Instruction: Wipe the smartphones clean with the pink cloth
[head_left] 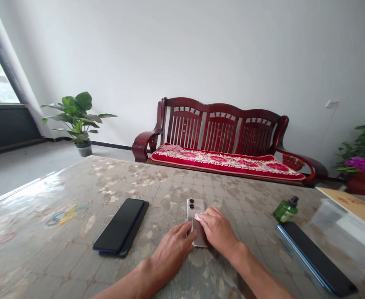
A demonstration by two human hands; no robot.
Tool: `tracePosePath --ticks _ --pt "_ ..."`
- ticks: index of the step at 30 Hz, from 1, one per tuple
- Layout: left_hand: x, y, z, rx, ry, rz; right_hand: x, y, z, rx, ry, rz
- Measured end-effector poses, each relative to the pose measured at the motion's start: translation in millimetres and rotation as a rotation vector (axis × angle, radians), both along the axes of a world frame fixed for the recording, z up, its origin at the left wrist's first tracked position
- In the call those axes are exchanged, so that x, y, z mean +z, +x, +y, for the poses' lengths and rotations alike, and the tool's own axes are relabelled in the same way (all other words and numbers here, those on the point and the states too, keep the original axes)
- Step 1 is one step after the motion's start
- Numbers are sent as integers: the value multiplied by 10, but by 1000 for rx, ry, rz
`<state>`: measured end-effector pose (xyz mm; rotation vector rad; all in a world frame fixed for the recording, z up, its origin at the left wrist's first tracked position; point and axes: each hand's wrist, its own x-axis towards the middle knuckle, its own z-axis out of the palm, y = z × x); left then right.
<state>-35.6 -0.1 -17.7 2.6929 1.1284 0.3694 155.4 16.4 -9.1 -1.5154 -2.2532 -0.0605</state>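
Note:
A pale pinkish-silver smartphone (201, 238) lies back up on the patterned tablecloth, its two dark camera lenses at the far end. My left hand (171, 245) grips its left edge, with thumb and fingers closed on the lower half. Over the right side of the phone, my right hand (217, 230) is closed in a pinch. A small pale pink-white wad (197, 217), perhaps cloth or tissue, shows at its fingertips against the phone's back. Part of the phone is hidden under both hands.
Two stacked dark phones (120, 226) lie left; loose rubber bands (62, 216) lie beyond them. On the right are a green pump bottle (285, 211), more stacked phones (316, 257) and a clear plastic box (344, 232). A wooden bench (223, 124) stands behind the table.

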Motion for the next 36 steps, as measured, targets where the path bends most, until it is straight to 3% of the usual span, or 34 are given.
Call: tracePosePath --ticks 5,14,24,31,36 --pt "23 0 3 -22 -10 -30 -39 44 -5 24 -18 10" --pt "83 -28 27 -64 -32 -36 -100 74 555 -95 14 26" --pt "104 -33 35 -83 -2 -50 -34 94 115 53 -50 60" --pt "137 -43 63 -154 -36 -97 -68 222 453 -65 -26 81" --pt "119 -62 75 -172 -45 -139 -67 187 291 26 -24 93"
